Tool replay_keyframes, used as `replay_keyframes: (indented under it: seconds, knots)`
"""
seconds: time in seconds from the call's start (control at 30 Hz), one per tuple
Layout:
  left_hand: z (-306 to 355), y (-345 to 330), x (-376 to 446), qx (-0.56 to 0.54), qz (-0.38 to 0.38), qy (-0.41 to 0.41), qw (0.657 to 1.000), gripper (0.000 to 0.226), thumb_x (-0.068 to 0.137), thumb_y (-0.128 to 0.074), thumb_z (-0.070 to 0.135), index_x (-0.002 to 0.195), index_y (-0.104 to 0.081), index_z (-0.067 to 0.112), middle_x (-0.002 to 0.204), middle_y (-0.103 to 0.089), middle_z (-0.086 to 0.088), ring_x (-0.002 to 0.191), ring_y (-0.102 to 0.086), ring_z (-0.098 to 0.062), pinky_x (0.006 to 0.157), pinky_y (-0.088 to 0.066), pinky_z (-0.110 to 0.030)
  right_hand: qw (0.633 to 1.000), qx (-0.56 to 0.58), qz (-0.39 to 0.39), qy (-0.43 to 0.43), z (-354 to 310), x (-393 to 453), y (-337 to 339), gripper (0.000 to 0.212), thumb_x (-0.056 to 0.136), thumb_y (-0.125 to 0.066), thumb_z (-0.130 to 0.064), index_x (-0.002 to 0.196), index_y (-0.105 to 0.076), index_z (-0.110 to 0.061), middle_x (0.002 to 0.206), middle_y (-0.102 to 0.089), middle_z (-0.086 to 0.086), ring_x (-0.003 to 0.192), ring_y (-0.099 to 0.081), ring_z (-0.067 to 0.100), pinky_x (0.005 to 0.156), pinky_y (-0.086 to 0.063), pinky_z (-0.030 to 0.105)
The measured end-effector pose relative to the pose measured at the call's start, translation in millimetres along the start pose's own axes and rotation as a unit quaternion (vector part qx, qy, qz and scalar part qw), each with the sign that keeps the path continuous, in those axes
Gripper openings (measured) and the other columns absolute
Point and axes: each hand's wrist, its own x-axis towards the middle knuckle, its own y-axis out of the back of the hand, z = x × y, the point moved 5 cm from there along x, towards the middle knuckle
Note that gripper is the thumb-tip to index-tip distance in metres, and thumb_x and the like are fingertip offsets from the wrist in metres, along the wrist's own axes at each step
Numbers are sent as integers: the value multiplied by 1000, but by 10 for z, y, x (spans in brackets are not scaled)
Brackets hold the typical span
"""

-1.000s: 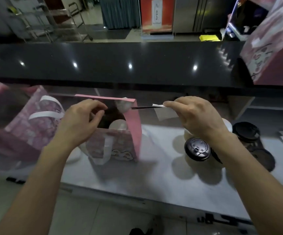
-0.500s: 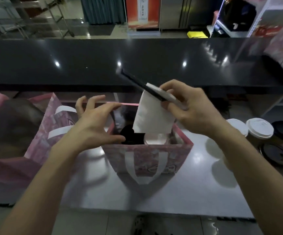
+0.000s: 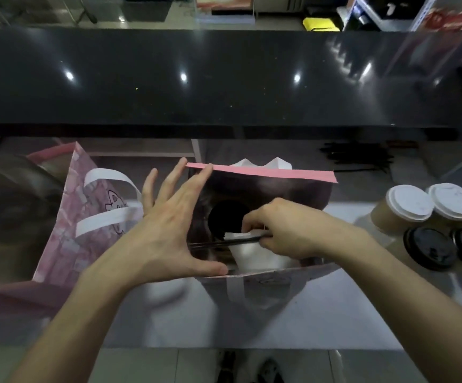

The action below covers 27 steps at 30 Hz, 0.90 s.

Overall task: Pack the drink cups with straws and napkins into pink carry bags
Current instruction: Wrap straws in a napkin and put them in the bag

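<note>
Both forearms are bare right down to the frame edge, with no sleeves showing. The left hand (image 3: 166, 230) and right hand (image 3: 288, 230) wear no gloves, rings or watch.

A glossy black counter (image 3: 224, 78) (ceiling lights mirrored) fronts a pale tiled floor (image 3: 169, 363).

Drink shop, black counter (image 3: 224, 78), lidded cups (image 3: 406, 205)

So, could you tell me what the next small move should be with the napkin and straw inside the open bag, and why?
Probably let go: the right hand is already down inside the pink bag, pinching the white napkin and dark straw beside the black-lidded cup. The left hand spreads the bag's mouth open with straight fingers, so the path out looks clear.
</note>
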Motion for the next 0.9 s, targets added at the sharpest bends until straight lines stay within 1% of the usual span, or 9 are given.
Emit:
replay_keyframes:
  seconds: [0.2, 0.33, 0.4, 0.47, 0.53, 0.6, 0.7, 0.8, 0.9]
  knots:
    - [25, -16, -22, -3, 0, -10, 1000, 155, 58, -76, 92, 175, 3, 28, 180, -14, 9, 168, 18, -13, 133, 8, -62, 998, -52, -45, 6, -26, -24, -169, 43, 98, -64, -16, 136, -66, -34, 116, -72, -7, 106, -67, 19, 90, -57, 34]
    - [-2, 1, -36, -44, 7, -14, 999, 142, 65, -75, 88, 175, -5, 31, 178, -15, 17, 168, 10, -5, 137, -2, -49, 998, -3, 56, 2, 72, -145, 40, 31, 103, -66, -31, 134, -70, -37, 114, -76, -10, 105, -69, 14, 92, -59, 38]
    - [-55, 58, -32, -98, 58, -15, 993, 126, 72, -77, 82, 173, -21, 33, 173, -24, 24, 166, -10, -1, 135, -17, -33, 985, 69, 156, 25, 172, -283, 177, 24, 103, -69, -33, 126, -76, -35, 106, -77, -17, 96, -70, 6, 88, -59, 32]
    - [-131, 118, -49, -140, 126, -14, 982, 107, 77, -81, 75, 166, -38, 34, 166, -40, 25, 157, -35, 0, 127, -30, -21, 937, 156, 306, 66, 310, -508, 283, 16, 101, -74, -30, 116, -80, -28, 100, -75, -20, 91, -73, 6, 83, -59, 26]
    - [-237, 98, -86, -197, 159, 0, 967, 103, 72, -89, 74, 156, -49, 29, 157, -54, 17, 147, -51, -8, 124, -41, -32, 855, 219, 459, 96, 503, -792, 278, 12, 101, -75, -26, 111, -79, -22, 101, -76, -14, 92, -74, 12, 81, -57, 21]
    - [-355, 10, -151, -252, 155, 17, 955, 112, 61, -95, 77, 149, -50, 25, 152, -56, 8, 144, -55, -18, 122, -46, -48, 787, 282, 543, 77, 744, -989, 113, 17, 101, -75, -34, 114, -75, -23, 104, -75, -11, 94, -74, 15, 83, -58, 25]
    - [-471, -175, -215, -284, 96, 24, 954, 122, 50, -98, 78, 146, -44, 26, 161, -44, 5, 150, -48, -17, 123, -45, -53, 757, 405, 511, 36, 1089, -1030, -259, 54, 85, -85, -57, 122, -68, -22, 119, -73, -2, 111, -71, 24, 98, -59, 39]
    - [-528, -332, -172, -281, 39, 21, 959, 114, 48, -100, 75, 138, -42, 35, 173, -21, 15, 158, -35, -8, 125, -43, -48, 804, 465, 368, 36, 1264, -877, -564, 73, 69, -92, -51, 128, -63, -20, 155, -57, -8, 144, -55, 14, 118, -49, 50]
    - [-642, -394, 1, -281, 2, 17, 960, 104, 53, -104, 54, 133, -44, 29, 178, -6, 19, 164, -21, -4, 129, -38, -51, 860, 437, 263, 14, 1313, -708, -620, 75, 59, -91, -52, 122, -62, -25, 173, -29, -15, 156, -35, 5, 127, -38, 51]
